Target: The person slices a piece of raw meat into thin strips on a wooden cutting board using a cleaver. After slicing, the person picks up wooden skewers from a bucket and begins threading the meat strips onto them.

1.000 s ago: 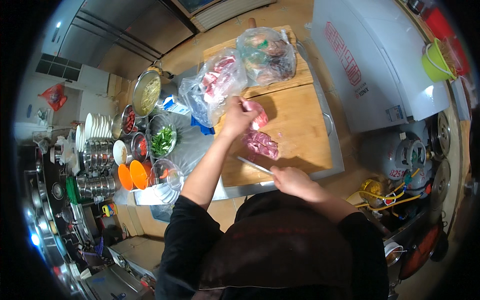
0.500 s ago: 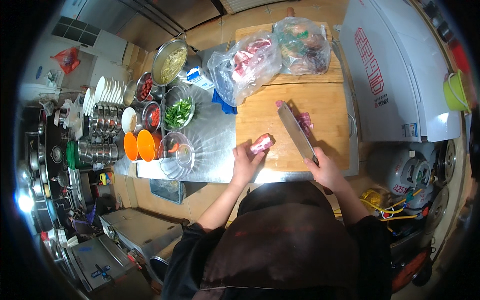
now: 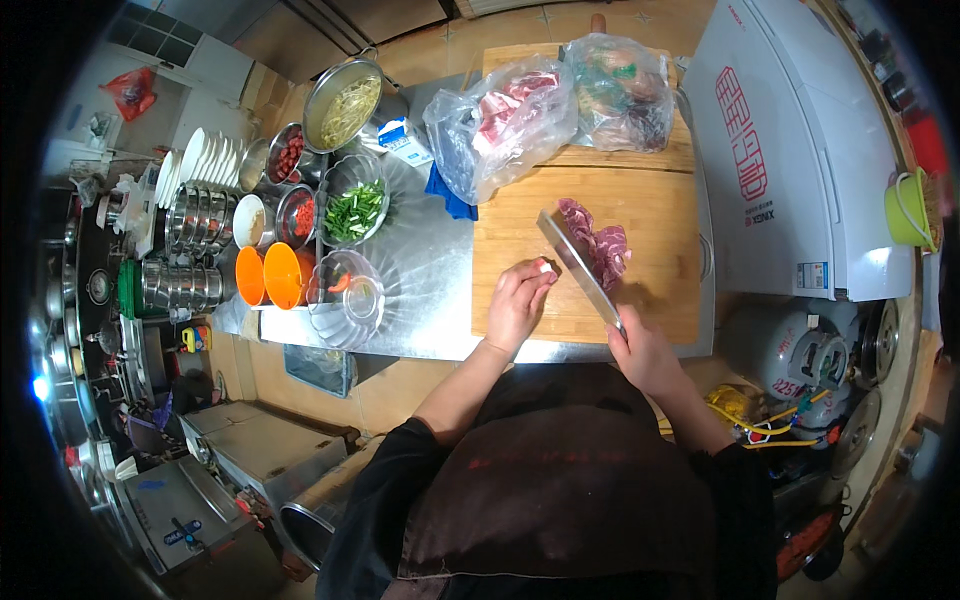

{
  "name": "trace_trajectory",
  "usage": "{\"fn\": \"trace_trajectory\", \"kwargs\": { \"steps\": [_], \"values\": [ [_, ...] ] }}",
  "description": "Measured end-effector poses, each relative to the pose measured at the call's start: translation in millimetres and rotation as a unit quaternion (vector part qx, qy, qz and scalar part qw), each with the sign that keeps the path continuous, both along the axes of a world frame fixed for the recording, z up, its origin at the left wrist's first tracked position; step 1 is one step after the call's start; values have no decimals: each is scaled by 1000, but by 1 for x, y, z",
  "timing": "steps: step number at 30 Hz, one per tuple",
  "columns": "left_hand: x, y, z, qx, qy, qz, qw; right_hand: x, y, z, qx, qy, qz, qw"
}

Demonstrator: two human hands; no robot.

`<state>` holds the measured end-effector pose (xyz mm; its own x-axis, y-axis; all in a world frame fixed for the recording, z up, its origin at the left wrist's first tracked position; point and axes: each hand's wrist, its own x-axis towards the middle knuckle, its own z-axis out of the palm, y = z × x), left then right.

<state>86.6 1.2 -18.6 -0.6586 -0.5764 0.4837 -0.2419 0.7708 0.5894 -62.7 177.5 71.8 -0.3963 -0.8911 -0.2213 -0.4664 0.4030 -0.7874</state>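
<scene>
On the wooden cutting board (image 3: 500,235), my left hand (image 3: 520,300) is curled over a small piece of raw meat (image 3: 545,267), its pale end showing by the fingertips. Most of that piece is hidden under the fingers. My right hand (image 3: 642,350) grips the handle of a cleaver (image 3: 578,262). The broad blade slants from near my right hand toward the far left, just right of my left fingertips. Sliced red meat (image 3: 600,248) lies in a loose pile along the blade's right side.
Beyond the board lie a plastic bag of meat (image 3: 505,120) and another filled bag (image 3: 620,95). To the left stand a glass bowl of cut greens (image 3: 355,212), a clear bowl (image 3: 347,300), orange cups (image 3: 287,275) and a pot of shreds (image 3: 345,112). A white cabinet (image 3: 770,150) stands right.
My left hand has moved right and away from me, closing over the meat piece beside the blade. The cleaver has shifted slightly left, and more sliced meat shows to its right.
</scene>
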Motion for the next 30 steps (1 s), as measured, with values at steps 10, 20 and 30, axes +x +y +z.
{"fn": "trace_trajectory", "kwargs": {
  "steps": [10,20,30],
  "values": [
    [0,-1,-8,20,10,26,999,-5,-6,28,162,64,95,980],
    [1,-2,-4,26,1,36,999,7,-73,-8,56,78,99,990],
    [3,-5,-7,36,0,43,998,12,-66,-22,97,79,97,987]
  ]
}}
